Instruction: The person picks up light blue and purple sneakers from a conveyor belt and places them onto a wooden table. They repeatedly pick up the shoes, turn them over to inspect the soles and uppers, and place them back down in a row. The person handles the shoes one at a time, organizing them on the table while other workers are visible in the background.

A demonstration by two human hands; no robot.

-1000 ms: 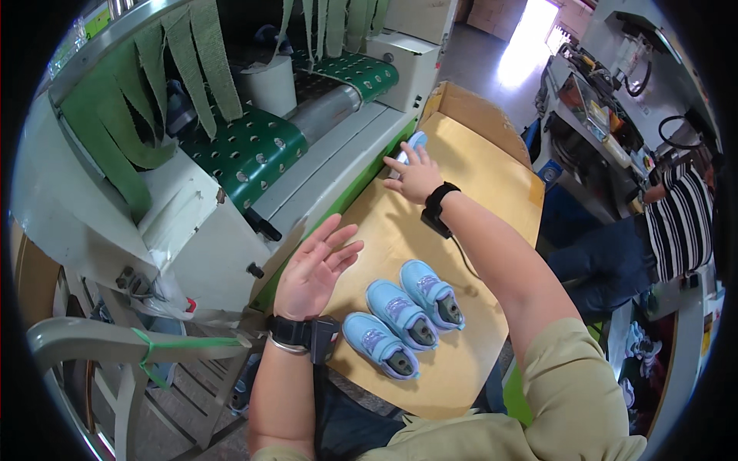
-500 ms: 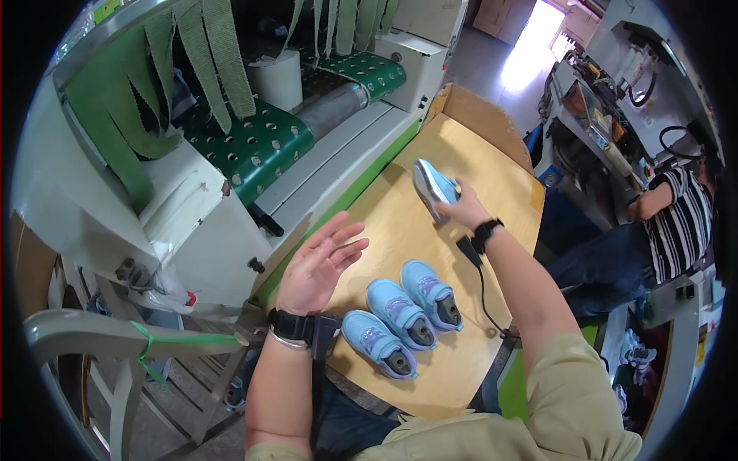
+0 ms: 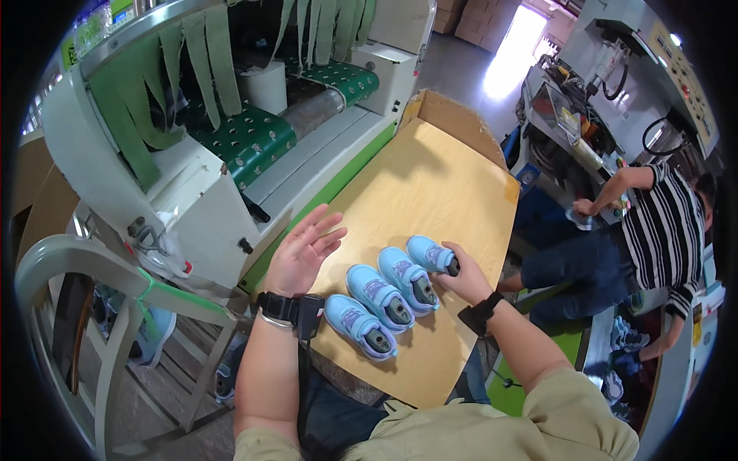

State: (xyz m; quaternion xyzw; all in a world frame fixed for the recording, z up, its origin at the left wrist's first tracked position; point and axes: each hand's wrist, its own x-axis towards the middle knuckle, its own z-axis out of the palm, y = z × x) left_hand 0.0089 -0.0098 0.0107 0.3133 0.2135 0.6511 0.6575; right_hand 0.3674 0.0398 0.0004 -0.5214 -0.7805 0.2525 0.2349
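Observation:
My right hand [image 3: 467, 280] grips the heel end of a light blue child's sneaker [image 3: 427, 251] at the right end of a slanting row. Beside that shoe are three more sneakers of the same kind: one close to its left [image 3: 400, 269], a middle one [image 3: 369, 290] and the nearest one [image 3: 352, 318]. All have purple patterned straps, toes pointing away from me, and dark grey inserts in their openings. My left hand [image 3: 298, 252] hovers over the left edge of the wooden tabletop [image 3: 442, 180], palm turned inward and fingers spread, holding nothing.
Left of the tabletop stands a white machine with a perforated green conveyor belt [image 3: 250, 134] and hanging green strips [image 3: 204, 65]. A cardboard wall [image 3: 459, 121] edges the far end. A grey curved rail [image 3: 69, 257] is at lower left. At right, a person in a striped shirt [image 3: 663, 219] bends over.
My right hand has brought the fourth sneaker down from over the far tabletop to the row's right end and turned it toe-away. My left hand stays raised. The person at right has leaned and reached out.

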